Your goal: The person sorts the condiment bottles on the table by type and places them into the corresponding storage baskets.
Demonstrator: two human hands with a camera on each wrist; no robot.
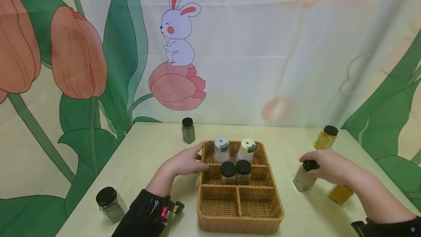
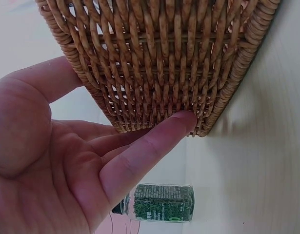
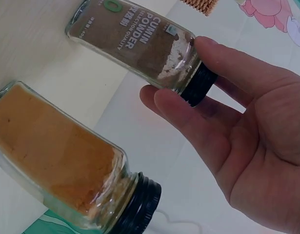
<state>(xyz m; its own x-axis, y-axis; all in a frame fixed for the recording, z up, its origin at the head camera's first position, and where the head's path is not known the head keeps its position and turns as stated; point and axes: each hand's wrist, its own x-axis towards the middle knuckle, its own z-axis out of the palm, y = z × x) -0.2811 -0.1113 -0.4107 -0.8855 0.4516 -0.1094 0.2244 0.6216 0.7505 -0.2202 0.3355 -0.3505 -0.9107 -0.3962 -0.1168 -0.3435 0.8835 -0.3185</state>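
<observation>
My left hand [image 1: 187, 161] grips the wicker basket [image 1: 241, 226] near its back left corner, thumb over the rim. In the left wrist view, one finger lies along the basket's woven side [image 2: 154, 63] and others pass behind its edge. To the right of the basket, my right hand [image 1: 332, 165] pinches a glass spice jar [image 1: 303, 179] around its black lid. In the right wrist view this cumin powder jar [image 3: 140, 41] is tilted, brown powder inside. Beside it is an orange-brown powder jar [image 3: 62, 151], partly hidden by my right forearm in the head view.
Two light-lidded bottles [image 1: 222, 150] stand in the basket's back compartment, and two black-lidded jars [image 1: 228, 173] in the middle one. A green herb jar [image 1: 188, 131] stands behind the left hand. Another jar [image 1: 112, 204] is front left; a yellow jar [image 1: 325, 138] is back right.
</observation>
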